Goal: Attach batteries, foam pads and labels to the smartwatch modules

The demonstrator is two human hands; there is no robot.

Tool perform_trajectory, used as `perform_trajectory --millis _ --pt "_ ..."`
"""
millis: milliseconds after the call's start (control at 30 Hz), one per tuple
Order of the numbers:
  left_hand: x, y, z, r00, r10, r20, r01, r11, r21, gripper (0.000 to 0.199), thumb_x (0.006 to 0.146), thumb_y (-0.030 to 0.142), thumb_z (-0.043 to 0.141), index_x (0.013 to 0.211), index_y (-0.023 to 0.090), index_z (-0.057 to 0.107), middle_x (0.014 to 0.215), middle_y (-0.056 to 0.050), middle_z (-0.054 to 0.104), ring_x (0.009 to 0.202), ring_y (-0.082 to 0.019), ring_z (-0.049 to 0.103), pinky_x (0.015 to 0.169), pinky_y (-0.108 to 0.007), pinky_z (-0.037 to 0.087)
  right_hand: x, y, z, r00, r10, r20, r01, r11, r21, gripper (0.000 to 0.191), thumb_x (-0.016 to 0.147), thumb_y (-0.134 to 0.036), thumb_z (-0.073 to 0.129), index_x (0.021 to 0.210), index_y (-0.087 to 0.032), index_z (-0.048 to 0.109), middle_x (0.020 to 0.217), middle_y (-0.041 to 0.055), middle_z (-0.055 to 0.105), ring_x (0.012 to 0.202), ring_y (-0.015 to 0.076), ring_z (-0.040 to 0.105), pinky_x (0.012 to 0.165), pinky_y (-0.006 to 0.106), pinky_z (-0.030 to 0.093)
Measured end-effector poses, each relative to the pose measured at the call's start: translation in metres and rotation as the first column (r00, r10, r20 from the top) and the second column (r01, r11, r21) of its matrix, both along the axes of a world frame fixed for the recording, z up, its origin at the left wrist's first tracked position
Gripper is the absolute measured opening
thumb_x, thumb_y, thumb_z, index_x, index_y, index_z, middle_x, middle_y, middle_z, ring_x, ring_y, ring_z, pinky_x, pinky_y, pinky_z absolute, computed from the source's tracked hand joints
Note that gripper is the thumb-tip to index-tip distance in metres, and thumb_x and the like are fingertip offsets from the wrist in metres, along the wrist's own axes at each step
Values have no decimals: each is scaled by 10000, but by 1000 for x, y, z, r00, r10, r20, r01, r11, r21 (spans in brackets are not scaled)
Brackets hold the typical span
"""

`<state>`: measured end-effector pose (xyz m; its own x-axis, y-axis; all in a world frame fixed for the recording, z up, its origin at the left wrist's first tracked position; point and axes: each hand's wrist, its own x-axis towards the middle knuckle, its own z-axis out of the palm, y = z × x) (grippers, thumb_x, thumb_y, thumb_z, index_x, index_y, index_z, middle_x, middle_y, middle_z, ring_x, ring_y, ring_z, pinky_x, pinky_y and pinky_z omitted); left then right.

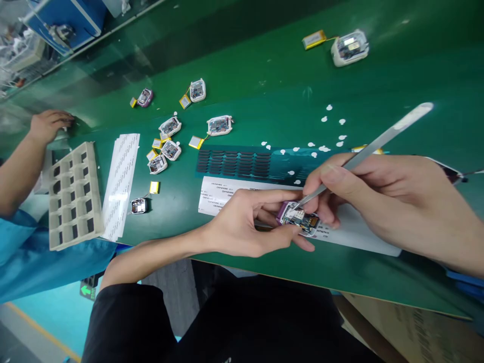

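Observation:
My left hand (pixel 245 224) grips a small purple-and-white device (pixel 301 218) with its open side up, showing a circuit board and a metal part. Between the thumb and fingers of my right hand (pixel 378 196) is a long metal tweezer-like tool (pixel 389 132). Its tip touches the device's inside near the upper left edge; whether the tip pinches anything is too small to tell. Beneath both hands lies a white printed sheet (pixel 217 194). Just behind it, a dark teal sheet (pixel 278 164) carries rows of black strips.
Several opened devices with yellow batteries, one a white device (pixel 220 125), lie on the green table (pixel 257 75). White stickers (pixel 342 121) dot the right side. Printed strips (pixel 121 186) and a beige compartment tray (pixel 75 196) stand left, beside another person's arm (pixel 22 166).

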<state>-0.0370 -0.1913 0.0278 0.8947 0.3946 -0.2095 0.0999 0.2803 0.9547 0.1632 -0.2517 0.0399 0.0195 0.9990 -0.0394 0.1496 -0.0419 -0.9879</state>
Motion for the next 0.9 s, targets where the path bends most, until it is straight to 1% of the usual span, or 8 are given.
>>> perform_trajectory --millis 133,200,367,500,600,700,800,900 --pt "0 -1 3 1000 7 -22 -7 1000 -7 503 923 138 665 1413 34 618 1215 -228 786 947 -292 841 832 -290 705 1 0 0 1000 -2 -12 2 1000 -4 442 980 -584 654 718 -232 710 622 3 660 465 87 616 431 177 518" --pt "0 -1 4 999 17 -28 -17 1000 -10 500 921 129 666 1409 28 621 1233 -235 780 955 -297 840 831 -288 705 1 1 -1 1000 -8 -16 8 1000 -7 440 974 -580 666 714 -228 708 614 1 657 463 85 614 434 171 518" --pt "-1 -2 4 999 38 -21 -38 999 11 484 924 144 661 1400 59 632 1208 -188 798 959 -267 841 827 -265 704 0 1 -4 999 -19 -48 18 1000 -16 458 980 -610 648 736 -228 713 592 1 655 450 93 606 426 181 516" --pt "-1 -2 5 999 39 -37 -39 999 24 505 921 159 656 1410 39 618 1215 -197 793 947 -258 842 809 -239 698 1 -1 -4 999 -37 -3 37 999 6 438 988 -590 648 748 -229 717 607 1 661 479 95 631 449 176 530" --pt "0 -2 6 998 36 -49 -35 999 26 472 920 147 648 1381 48 637 1197 -189 799 949 -262 842 798 -240 697 2 -3 -5 999 -47 5 46 999 22 412 996 -571 643 776 -234 732 640 -3 676 480 83 629 444 168 521" --pt "1 -2 7 998 34 -52 -33 999 24 468 919 140 644 1377 44 639 1211 -194 796 949 -262 842 797 -238 697 2 -3 -6 999 -37 14 37 999 18 414 997 -559 645 748 -237 720 625 -8 662 490 81 630 454 169 525" --pt "0 -2 7 998 32 -46 -31 999 18 510 924 155 648 1414 20 612 1223 -207 790 951 -257 841 803 -227 693 1 -2 -6 999 -38 6 38 999 13 428 997 -569 645 730 -240 710 600 -10 644 476 83 617 449 180 523" --pt "-1 -2 6 999 30 -39 -30 1000 3 511 927 149 658 1426 52 615 1239 -186 789 957 -246 841 813 -224 693 0 -2 -5 999 -38 -13 38 999 15 437 992 -597 642 743 -246 715 604 -6 649 458 85 603 430 194 512"
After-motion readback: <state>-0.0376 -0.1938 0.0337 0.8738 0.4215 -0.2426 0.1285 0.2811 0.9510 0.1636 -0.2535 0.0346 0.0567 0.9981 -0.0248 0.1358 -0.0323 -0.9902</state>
